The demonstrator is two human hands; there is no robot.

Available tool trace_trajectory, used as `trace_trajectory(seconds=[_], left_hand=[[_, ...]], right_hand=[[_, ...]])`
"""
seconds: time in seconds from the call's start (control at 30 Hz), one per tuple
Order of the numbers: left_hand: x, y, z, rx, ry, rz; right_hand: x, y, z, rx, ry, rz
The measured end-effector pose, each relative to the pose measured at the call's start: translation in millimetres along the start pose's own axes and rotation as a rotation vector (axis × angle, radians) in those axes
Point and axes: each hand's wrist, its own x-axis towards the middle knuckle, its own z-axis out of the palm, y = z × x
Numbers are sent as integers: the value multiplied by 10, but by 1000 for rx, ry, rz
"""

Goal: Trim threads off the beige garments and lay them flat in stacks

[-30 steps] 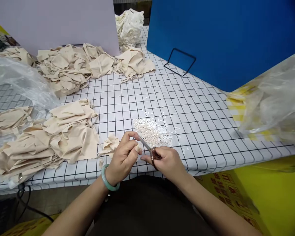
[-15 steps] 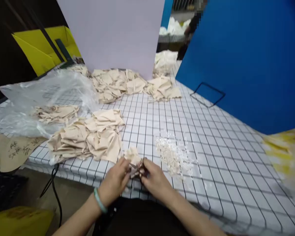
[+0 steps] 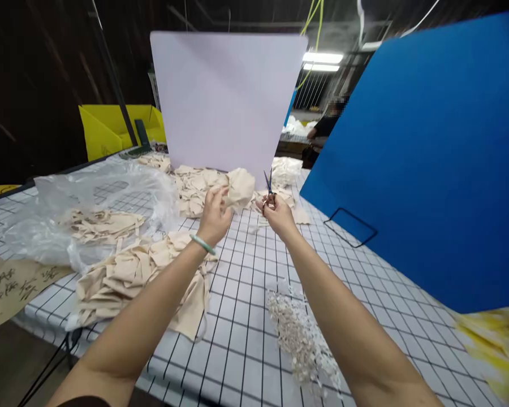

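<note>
My left hand (image 3: 214,212) was raised well above the gridded surface (image 3: 254,316), fingers pinched shut on a bunched cream cloth piece (image 3: 240,188) held up toward the far lilac board (image 3: 227,102). My right hand (image 3: 276,213) was closed around small scissors (image 3: 270,186), blades pointing upward and apparently together, just right of the cloth and not touching it. I judged the step to be inspection of the piece between cuts; a further cut would call for bringing blade to edge. A heap of white snippings (image 3: 299,339) lay near, cream stacks (image 3: 139,277) left.
</note>
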Motion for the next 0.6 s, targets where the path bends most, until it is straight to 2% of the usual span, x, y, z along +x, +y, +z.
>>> trace_trajectory(seconds=[0.07,0.17,0.23,0.27,0.33,0.43,0.5,0.6], left_hand=[[-623,-106,-32,33,-117,-42],[-1637,-104,-111,-2,-333,-90],[-2099,-58,-145,-35,-410,-70],[-2237,-42,-154,-31,-422,-53],[-2351,-40,-167,8,-410,-9],[-2284,-104,-204,80,-399,48],[-2205,-155,-257,99,-404,51],[-2115,-178,-360,50,-340,-34]], right_hand=[[-267,318,36,-35,-43,48],[-849,674,232,-41,-201,134],[-1137,773,460,-47,-304,151],[-1218,789,591,-72,-329,137],[-1257,778,848,-150,-325,89],[-1126,718,1099,-220,-260,51],[-1053,670,1104,-213,-254,47],[-1144,577,863,-177,-246,46]])
